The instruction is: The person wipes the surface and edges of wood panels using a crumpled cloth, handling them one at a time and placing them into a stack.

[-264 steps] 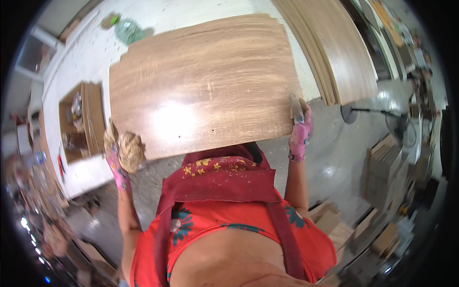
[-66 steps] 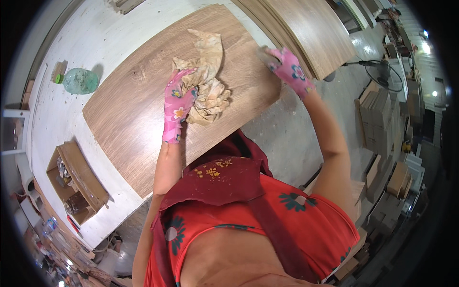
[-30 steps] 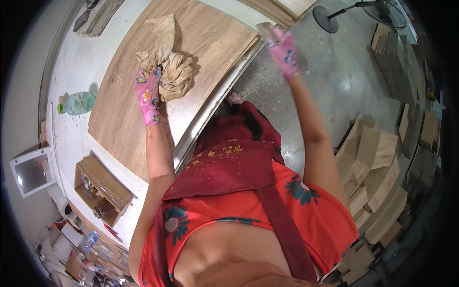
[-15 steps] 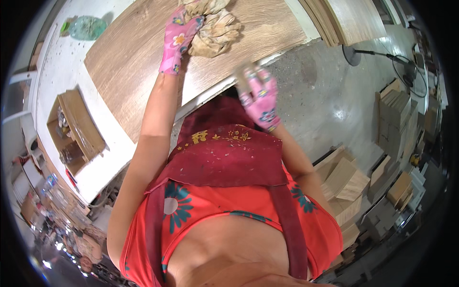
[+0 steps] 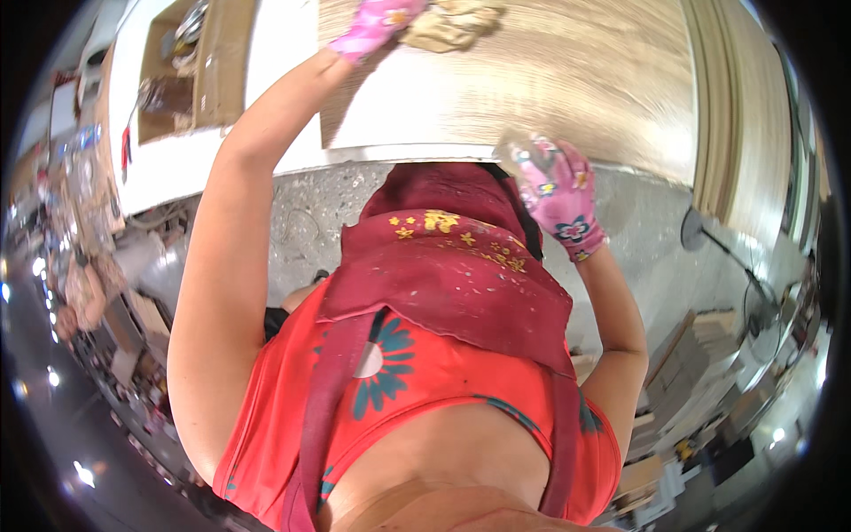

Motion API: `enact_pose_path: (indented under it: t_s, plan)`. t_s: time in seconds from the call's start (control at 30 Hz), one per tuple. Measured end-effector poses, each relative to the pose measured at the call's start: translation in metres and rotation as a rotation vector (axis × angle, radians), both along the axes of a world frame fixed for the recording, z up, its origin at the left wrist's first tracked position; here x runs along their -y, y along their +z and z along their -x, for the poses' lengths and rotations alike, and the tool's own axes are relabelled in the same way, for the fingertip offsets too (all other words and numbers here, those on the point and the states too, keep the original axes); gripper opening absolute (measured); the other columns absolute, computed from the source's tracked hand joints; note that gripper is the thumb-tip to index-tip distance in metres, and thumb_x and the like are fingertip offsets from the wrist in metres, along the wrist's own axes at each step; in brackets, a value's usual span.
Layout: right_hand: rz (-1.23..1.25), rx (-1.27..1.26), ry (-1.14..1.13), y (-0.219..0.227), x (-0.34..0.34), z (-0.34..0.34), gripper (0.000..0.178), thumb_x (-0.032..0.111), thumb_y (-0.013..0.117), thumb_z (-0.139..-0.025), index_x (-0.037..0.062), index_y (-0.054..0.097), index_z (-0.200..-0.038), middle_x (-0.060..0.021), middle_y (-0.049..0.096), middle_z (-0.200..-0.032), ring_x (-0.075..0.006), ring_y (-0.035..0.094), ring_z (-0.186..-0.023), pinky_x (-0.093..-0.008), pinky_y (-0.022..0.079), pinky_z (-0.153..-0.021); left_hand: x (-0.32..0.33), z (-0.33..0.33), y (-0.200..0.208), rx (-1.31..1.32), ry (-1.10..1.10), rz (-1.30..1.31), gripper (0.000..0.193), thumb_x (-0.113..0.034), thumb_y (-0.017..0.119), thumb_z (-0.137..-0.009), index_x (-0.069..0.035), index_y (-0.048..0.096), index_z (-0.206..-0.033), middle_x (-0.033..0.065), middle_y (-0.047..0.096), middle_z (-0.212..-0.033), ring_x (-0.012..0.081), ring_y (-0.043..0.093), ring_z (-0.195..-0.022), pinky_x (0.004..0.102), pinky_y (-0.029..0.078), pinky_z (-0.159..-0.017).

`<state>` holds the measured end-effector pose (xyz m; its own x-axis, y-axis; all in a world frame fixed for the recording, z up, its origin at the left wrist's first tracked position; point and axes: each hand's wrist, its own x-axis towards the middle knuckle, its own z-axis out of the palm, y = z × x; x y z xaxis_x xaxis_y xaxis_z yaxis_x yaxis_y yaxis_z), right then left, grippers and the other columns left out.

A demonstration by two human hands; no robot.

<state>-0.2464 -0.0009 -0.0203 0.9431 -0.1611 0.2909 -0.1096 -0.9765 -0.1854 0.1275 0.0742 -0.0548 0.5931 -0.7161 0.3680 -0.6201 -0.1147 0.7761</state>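
A wood-grain board (image 5: 567, 71) lies on the white table, and a crumpled tan rag (image 5: 452, 24) rests on its upper part. My left hand (image 5: 377, 25), in a pink flowered glove, grips the rag's left side; the frame's top edge cuts off part of the fingers. At the board's near edge is my right hand (image 5: 560, 191), gloved the same way, with its fingers bent. A pale beige, blurred thing (image 5: 512, 149) shows at those fingertips, touching or very close to the edge; its kind cannot be made out.
An open cardboard box (image 5: 220, 66) with small items stands on the white table (image 5: 284, 75) at left. Stacked boards (image 5: 736, 115) rise at the right. Beyond them on the floor are a black fan (image 5: 696, 229) and cardboard stacks (image 5: 696, 363). Another person (image 5: 84, 293) is far left.
The view has turned, so the board's near edge now runs nearly level. My right hand has come to that edge from beside my apron. My left hand stays with the rag.
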Motion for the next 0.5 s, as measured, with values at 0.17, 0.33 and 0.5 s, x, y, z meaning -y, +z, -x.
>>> enact_pose_path:
  t_s: [0.17,0.33,0.5]
  plan:
    - [-0.095,-0.03,0.392,-0.008,-0.092,-0.11,0.032,0.017,0.056,-0.083,0.0164,0.058,-0.114,-0.0035,0.058,-0.115,-0.0228,0.055,-0.104,-0.038,0.047,-0.09,0.003,0.012,0.023,0.167,-0.067,0.061,0.034,-0.008,0.056,-0.085,-0.005,0.06,-0.118,0.0118,0.063,-0.115,0.0263,0.056,-0.111,0.0365,0.041,-0.1]
    - [0.043,0.078,0.575,-0.019,-0.165,-0.187,0.029,0.015,0.052,-0.079,0.0045,0.055,-0.106,-0.0117,0.058,-0.105,-0.027,0.057,-0.097,-0.0369,0.048,-0.088,0.011,0.014,0.029,0.207,-0.149,0.105,0.037,-0.006,0.055,-0.081,-0.006,0.062,-0.117,0.0142,0.062,-0.12,0.0302,0.052,-0.119,0.0396,0.036,-0.106]
    - [-0.244,-0.147,0.557,-0.013,-0.137,-0.159,0.026,0.02,0.049,-0.086,0.0086,0.054,-0.108,-0.0101,0.055,-0.117,-0.0238,0.052,-0.11,-0.0373,0.046,-0.092,0.001,0.014,0.037,0.062,-0.142,-0.042,0.034,-0.006,0.054,-0.085,-0.003,0.059,-0.118,0.0143,0.059,-0.118,0.0306,0.053,-0.112,0.0366,0.04,-0.1]
